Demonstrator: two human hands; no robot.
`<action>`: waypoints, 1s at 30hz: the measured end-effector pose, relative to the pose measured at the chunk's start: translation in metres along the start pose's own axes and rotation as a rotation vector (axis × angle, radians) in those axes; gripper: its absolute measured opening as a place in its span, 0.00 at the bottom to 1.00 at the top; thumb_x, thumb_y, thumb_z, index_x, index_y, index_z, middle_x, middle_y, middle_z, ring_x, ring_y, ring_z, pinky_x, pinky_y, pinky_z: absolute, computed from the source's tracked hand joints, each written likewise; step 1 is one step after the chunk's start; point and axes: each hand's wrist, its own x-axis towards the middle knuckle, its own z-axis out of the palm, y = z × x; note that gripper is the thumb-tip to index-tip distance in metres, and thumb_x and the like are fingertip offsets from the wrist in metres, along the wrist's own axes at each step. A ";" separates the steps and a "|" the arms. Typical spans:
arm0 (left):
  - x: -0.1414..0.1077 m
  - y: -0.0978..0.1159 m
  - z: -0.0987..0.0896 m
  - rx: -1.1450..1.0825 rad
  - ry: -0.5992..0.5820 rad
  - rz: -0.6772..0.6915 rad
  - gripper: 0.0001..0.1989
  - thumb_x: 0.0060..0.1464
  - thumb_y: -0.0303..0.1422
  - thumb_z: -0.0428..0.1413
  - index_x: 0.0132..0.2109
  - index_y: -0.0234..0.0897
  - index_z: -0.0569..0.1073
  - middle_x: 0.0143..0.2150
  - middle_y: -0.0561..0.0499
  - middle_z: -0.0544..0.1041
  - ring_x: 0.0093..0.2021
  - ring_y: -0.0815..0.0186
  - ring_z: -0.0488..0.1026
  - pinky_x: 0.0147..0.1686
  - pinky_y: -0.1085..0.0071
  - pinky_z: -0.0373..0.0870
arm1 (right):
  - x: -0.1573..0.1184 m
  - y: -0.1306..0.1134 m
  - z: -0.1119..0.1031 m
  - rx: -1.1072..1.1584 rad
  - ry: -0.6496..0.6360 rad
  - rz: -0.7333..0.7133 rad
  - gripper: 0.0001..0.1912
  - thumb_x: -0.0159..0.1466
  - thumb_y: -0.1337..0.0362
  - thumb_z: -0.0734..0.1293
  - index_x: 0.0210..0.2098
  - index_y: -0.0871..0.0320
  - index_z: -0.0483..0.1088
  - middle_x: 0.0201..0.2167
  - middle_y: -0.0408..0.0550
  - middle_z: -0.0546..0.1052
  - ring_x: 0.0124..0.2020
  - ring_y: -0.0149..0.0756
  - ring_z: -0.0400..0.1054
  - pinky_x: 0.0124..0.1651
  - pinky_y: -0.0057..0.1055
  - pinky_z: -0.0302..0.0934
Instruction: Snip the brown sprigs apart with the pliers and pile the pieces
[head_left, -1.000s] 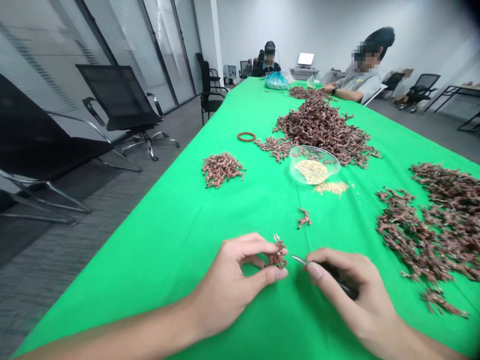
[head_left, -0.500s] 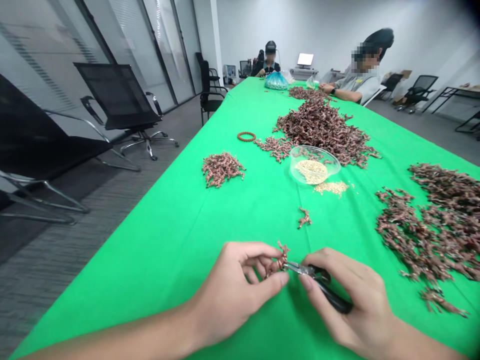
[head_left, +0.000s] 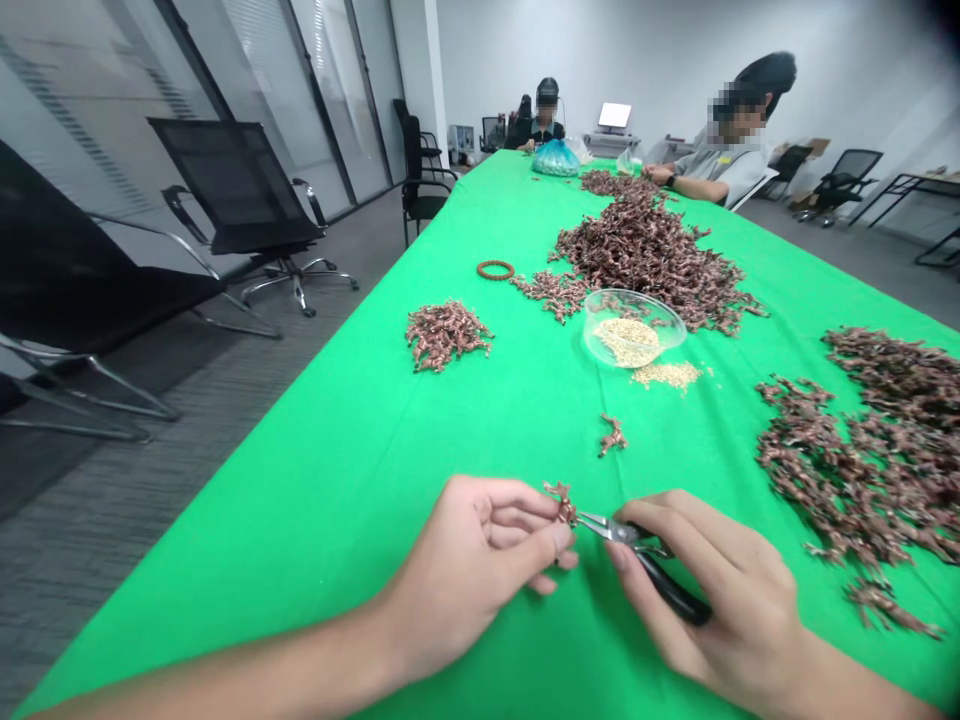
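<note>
Between thumb and fingers, my left hand (head_left: 487,550) pinches a small reddish-brown figurine (head_left: 562,506), its lower part hidden by the fingers. My right hand (head_left: 712,590) is wrapped around black-handled needle-nose pliers (head_left: 652,570). The pliers' silver tips point left and reach the figurine's right side; whether they grip it I cannot tell. A similar single figurine (head_left: 613,436) lies on the green cloth (head_left: 337,520) just beyond my hands. Farther off, a clear plastic bowl (head_left: 634,345) holds beige granules, some spilled beside it.
A small brown heap (head_left: 448,335) lies left of the bowl, a large heap (head_left: 645,245) behind it, and another spread (head_left: 862,450) at right. A brown beaded ring (head_left: 495,270) and a blue bag (head_left: 556,158) lie farther back. Two people sit at the far end. Office chairs (head_left: 232,190) stand left.
The figurine has turned in my left fingers, and that hand's fingers have shifted around it. My right hand and the pliers have moved slightly right.
</note>
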 end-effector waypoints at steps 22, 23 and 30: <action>0.001 -0.003 0.001 -0.052 -0.002 -0.022 0.16 0.50 0.37 0.67 0.40 0.29 0.77 0.36 0.42 0.83 0.37 0.60 0.82 0.29 0.74 0.76 | 0.000 -0.001 0.002 -0.238 0.037 -0.081 0.12 0.61 0.70 0.70 0.44 0.64 0.69 0.30 0.51 0.76 0.27 0.34 0.68 0.30 0.30 0.63; 0.001 -0.003 0.001 -0.050 -0.004 -0.024 0.16 0.50 0.37 0.67 0.40 0.29 0.77 0.36 0.42 0.83 0.37 0.60 0.82 0.29 0.74 0.76 | 0.001 -0.001 0.002 -0.241 0.036 -0.085 0.12 0.61 0.70 0.70 0.44 0.64 0.69 0.30 0.51 0.76 0.26 0.34 0.67 0.29 0.30 0.63; 0.001 -0.003 0.001 -0.035 -0.020 -0.022 0.16 0.51 0.36 0.66 0.41 0.28 0.76 0.35 0.42 0.83 0.36 0.61 0.82 0.30 0.73 0.76 | 0.000 0.000 0.006 -0.188 0.018 -0.043 0.11 0.61 0.70 0.69 0.44 0.64 0.69 0.30 0.52 0.76 0.26 0.34 0.69 0.28 0.30 0.63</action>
